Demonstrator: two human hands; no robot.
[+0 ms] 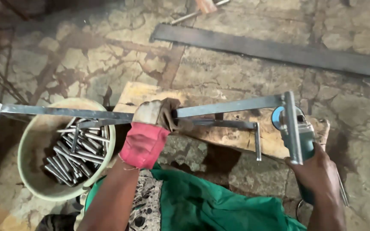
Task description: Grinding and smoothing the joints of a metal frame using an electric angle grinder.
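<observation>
Seen from above: gloved left hand (153,122) clenched round a long flat steel bar (228,105) w/ short rods welded at both ends, held level over a wooden block (142,95). Bare right hand (315,169) grips a teal angle grinder (298,137), disc just beside the bar's right-end rod. Pale plastic bucket (31,145) of cut steel rods (76,152) sits at left on cracked stone floor (108,55); dark flat bar (275,50) lies beyond.

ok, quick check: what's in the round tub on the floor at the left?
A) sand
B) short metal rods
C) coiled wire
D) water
B: the pale round tub holds a loose pile of short metal rods; it sits just beside the gloved left hand, which grips the long flat metal bar.
</observation>
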